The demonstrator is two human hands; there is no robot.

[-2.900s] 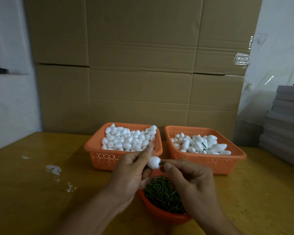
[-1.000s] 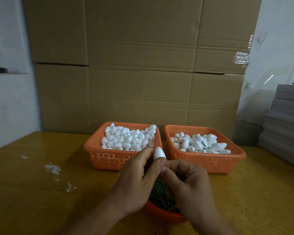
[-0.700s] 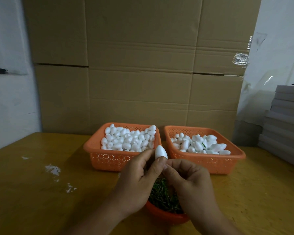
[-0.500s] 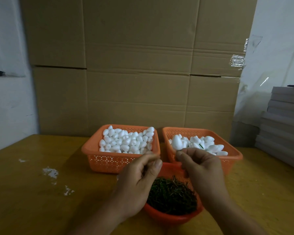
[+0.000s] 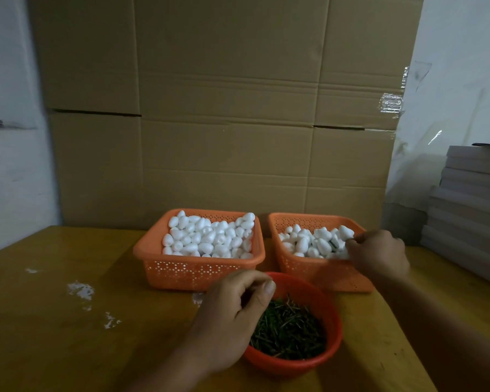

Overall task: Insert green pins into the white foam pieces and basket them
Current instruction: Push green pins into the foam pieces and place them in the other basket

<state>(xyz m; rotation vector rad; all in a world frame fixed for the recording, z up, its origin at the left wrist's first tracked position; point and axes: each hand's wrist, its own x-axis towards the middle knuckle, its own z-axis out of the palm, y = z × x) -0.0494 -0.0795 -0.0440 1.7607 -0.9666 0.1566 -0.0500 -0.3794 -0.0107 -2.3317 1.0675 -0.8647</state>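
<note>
An orange basket [image 5: 198,268] at the back left is heaped with plain white foam pieces [image 5: 210,239]. Beside it on the right, a second orange basket [image 5: 317,271] holds foam pieces [image 5: 309,241], some with green pins showing. In front stands a red bowl [image 5: 294,363] full of green pins [image 5: 289,332]. My left hand [image 5: 229,315] hovers over the bowl's left rim, fingers curled and thumb against forefinger, with nothing visible in it. My right hand [image 5: 379,256] reaches into the right basket's right side. Blurred white foam lies at its fingertips, so its grip is unclear.
The yellow-brown table [image 5: 54,321] carries white flecks [image 5: 79,290] at the left. Large cardboard boxes [image 5: 224,123] form a wall right behind the baskets. A stack of grey boards [image 5: 470,207] rises at the right edge.
Both hands held one foam piece above the bowl. Then my right hand carried it right, into the right basket, while my left hand stayed over the bowl, empty.
</note>
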